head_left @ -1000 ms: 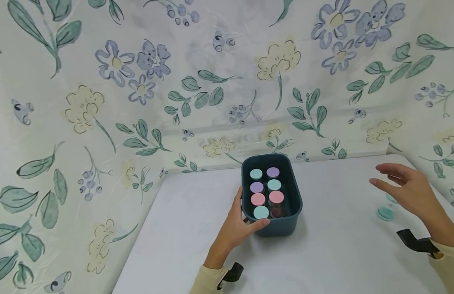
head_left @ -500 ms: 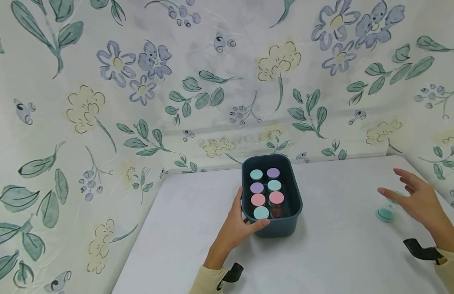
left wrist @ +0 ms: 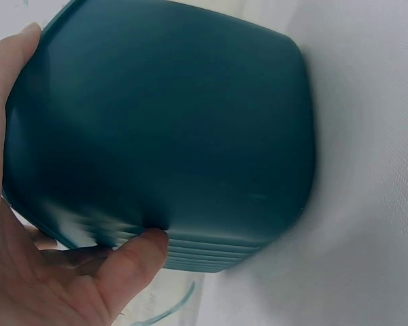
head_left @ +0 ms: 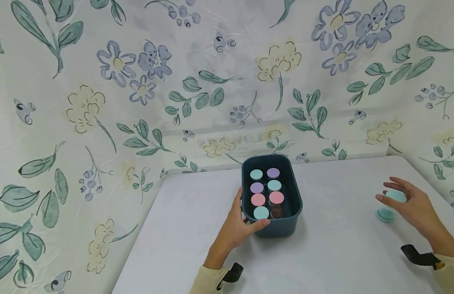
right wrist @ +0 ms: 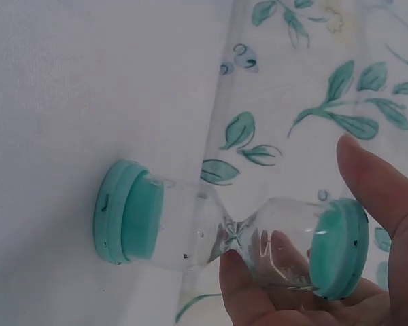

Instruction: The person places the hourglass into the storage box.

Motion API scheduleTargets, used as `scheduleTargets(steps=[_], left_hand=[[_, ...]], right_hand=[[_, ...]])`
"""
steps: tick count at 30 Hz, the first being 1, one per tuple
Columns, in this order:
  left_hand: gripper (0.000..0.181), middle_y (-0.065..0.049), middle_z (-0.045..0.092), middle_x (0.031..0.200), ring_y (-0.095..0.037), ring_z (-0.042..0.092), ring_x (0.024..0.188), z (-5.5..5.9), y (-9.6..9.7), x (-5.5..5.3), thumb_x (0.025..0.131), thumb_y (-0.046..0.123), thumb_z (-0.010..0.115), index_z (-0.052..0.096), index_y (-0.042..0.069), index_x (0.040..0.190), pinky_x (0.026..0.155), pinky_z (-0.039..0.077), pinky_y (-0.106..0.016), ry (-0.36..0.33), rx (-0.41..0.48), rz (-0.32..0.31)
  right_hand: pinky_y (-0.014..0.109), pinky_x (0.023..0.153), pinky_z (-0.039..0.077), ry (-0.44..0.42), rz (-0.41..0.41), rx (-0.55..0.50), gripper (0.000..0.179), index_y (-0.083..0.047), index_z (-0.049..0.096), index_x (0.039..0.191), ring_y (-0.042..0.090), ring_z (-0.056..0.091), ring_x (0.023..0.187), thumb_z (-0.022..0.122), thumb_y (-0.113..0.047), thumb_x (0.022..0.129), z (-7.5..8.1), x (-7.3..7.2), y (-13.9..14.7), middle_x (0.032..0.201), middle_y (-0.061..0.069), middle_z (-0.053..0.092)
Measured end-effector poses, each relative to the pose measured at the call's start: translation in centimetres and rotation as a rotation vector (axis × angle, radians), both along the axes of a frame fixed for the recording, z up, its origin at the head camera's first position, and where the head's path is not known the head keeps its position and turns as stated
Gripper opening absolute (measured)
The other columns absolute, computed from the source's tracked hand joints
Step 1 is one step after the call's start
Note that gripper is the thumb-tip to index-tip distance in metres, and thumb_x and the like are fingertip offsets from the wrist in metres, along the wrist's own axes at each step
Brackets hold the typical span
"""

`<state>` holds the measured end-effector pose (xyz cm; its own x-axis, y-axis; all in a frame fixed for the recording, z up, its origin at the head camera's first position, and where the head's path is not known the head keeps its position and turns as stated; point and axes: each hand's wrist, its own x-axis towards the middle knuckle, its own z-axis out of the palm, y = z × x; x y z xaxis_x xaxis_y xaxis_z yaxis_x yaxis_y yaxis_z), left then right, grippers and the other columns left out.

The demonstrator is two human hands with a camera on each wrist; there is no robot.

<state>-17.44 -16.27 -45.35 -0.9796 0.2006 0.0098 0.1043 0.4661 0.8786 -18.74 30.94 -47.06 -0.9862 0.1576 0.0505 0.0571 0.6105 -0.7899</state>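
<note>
My left hand [head_left: 234, 226] grips a dark teal bin [head_left: 294, 216] at its near left corner, thumb over the front rim. The left wrist view shows fingers of that hand [left wrist: 75, 278] against the bin's smooth wall [left wrist: 170, 129]. A clear hourglass [head_left: 396, 197] with mint end caps stands upright on the table at the right. My right hand [head_left: 418, 210] is around its upper half. In the right wrist view, a fingertip meets the narrow waist of the hourglass [right wrist: 190, 221], while the thumb stands apart from the upper cap. I see no sand in it.
Inside the bin stand several capped pieces, their round tops mint [head_left: 256, 174], purple [head_left: 273, 173] and pink [head_left: 258, 199]. One near the front has a dark red body. Behind the white table [head_left: 190, 220] hangs a floral cloth [head_left: 212, 98].
My right hand first drew back to the right, uncovering more of the hourglass, then came down and left around its upper part. The left hand and bin have stayed put.
</note>
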Motion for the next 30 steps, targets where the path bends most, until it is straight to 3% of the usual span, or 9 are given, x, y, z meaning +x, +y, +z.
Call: scheduleTargets(steps=[5, 10, 14, 18, 21, 23, 25, 28, 30], left_hand=[[0.12, 0.001, 0.019, 0.174, -0.027, 0.037, 0.153, 0.0, 0.0, 0.0, 0.081, 0.055, 0.083, 0.003, 0.029, 0.167, 0.115, 0.045, -0.058, 0.004, 0.001, -0.004], [0.12, 0.002, 0.018, 0.174, -0.027, 0.036, 0.154, 0.0, 0.0, -0.1, 0.081, 0.054, 0.083, 0.003, 0.029, 0.167, 0.116, 0.045, -0.058, 0.006, -0.004, -0.002], [0.121, 0.001, 0.018, 0.174, -0.027, 0.036, 0.154, 0.1, 0.0, -0.1, 0.082, 0.053, 0.083, 0.003, 0.027, 0.167, 0.115, 0.045, -0.058, 0.01, -0.004, -0.005], [0.119, 0.001, 0.02, 0.174, -0.027, 0.037, 0.153, 0.1, 0.0, -0.1, 0.082, 0.051, 0.083, 0.003, 0.029, 0.167, 0.116, 0.045, -0.058, 0.014, -0.004, -0.004], [0.119, 0.001, 0.02, 0.174, -0.027, 0.037, 0.153, 0.1, -0.1, -0.1, 0.082, 0.051, 0.083, 0.003, 0.031, 0.167, 0.116, 0.045, -0.058, 0.014, -0.002, -0.002], [0.119, 0.001, 0.019, 0.174, -0.027, 0.036, 0.153, 0.0, -0.1, -0.1, 0.082, 0.051, 0.084, 0.003, 0.031, 0.167, 0.116, 0.045, -0.058, 0.014, -0.002, -0.001], [0.119, 0.001, 0.02, 0.174, -0.027, 0.036, 0.153, 0.0, -0.1, -0.1, 0.082, 0.051, 0.084, 0.003, 0.03, 0.167, 0.116, 0.045, -0.058, 0.012, 0.0, -0.001], [0.119, 0.001, 0.02, 0.174, -0.027, 0.037, 0.153, 0.0, -0.1, -0.1, 0.082, 0.051, 0.083, 0.003, 0.028, 0.167, 0.116, 0.045, -0.058, 0.009, -0.004, 0.0], [0.12, 0.001, 0.02, 0.174, -0.028, 0.037, 0.153, 0.0, -0.1, -0.1, 0.082, 0.053, 0.083, 0.003, 0.027, 0.167, 0.116, 0.045, -0.058, 0.006, -0.007, 0.0]], right_hand=[[0.082, 0.105, 0.03, 0.006, -0.001, 0.029, 0.089, 0.006, 0.02, 0.161, 0.065, 0.024, 0.144, 0.066, -0.041, 0.101, -0.3, 0.3, 0.0, 0.152, 0.041, 0.04], [0.063, 0.095, 0.051, -0.026, -0.017, 0.057, 0.088, 0.007, 0.023, 0.159, 0.061, 0.042, 0.132, 0.066, -0.042, 0.101, -0.5, 0.9, 0.5, 0.153, 0.04, 0.039], [0.077, 0.098, 0.042, -0.083, -0.041, 0.007, 0.09, 0.008, 0.019, 0.16, 0.065, 0.04, 0.133, 0.064, -0.043, 0.101, -0.7, 1.4, 0.8, 0.16, 0.042, 0.025], [0.074, 0.099, 0.044, -0.086, -0.08, -0.009, 0.09, 0.006, 0.025, 0.159, 0.009, 0.064, 0.107, 0.067, -0.046, 0.099, -1.3, 1.6, 1.2, 0.159, 0.038, 0.032], [0.072, 0.101, 0.046, -0.081, -0.105, -0.026, 0.089, 0.006, 0.031, 0.157, 0.004, 0.065, 0.113, 0.069, -0.047, 0.097, -1.9, 1.7, 1.3, 0.153, 0.03, 0.044], [0.053, 0.101, 0.056, -0.075, -0.119, -0.026, 0.087, 0.006, 0.035, 0.155, 0.024, 0.066, 0.126, 0.071, -0.048, 0.096, -2.2, 1.8, 1.5, 0.14, 0.014, 0.055], [0.028, 0.091, 0.061, -0.057, -0.124, -0.044, 0.086, 0.007, 0.037, 0.153, 0.022, 0.068, 0.125, 0.073, -0.047, 0.095, -2.4, 1.8, 1.7, 0.125, -0.009, 0.058], [0.004, 0.064, 0.047, -0.022, -0.124, -0.071, 0.086, 0.009, 0.039, 0.15, -0.017, 0.057, 0.094, 0.075, -0.044, 0.094, -2.6, 1.9, 1.8, 0.107, -0.033, 0.045], [0.0, 0.064, 0.044, 0.005, -0.121, -0.107, 0.085, 0.012, 0.039, 0.148, -0.029, 0.041, 0.083, 0.076, -0.041, 0.094, -2.7, 2.0, 1.8, 0.102, -0.039, 0.04]])
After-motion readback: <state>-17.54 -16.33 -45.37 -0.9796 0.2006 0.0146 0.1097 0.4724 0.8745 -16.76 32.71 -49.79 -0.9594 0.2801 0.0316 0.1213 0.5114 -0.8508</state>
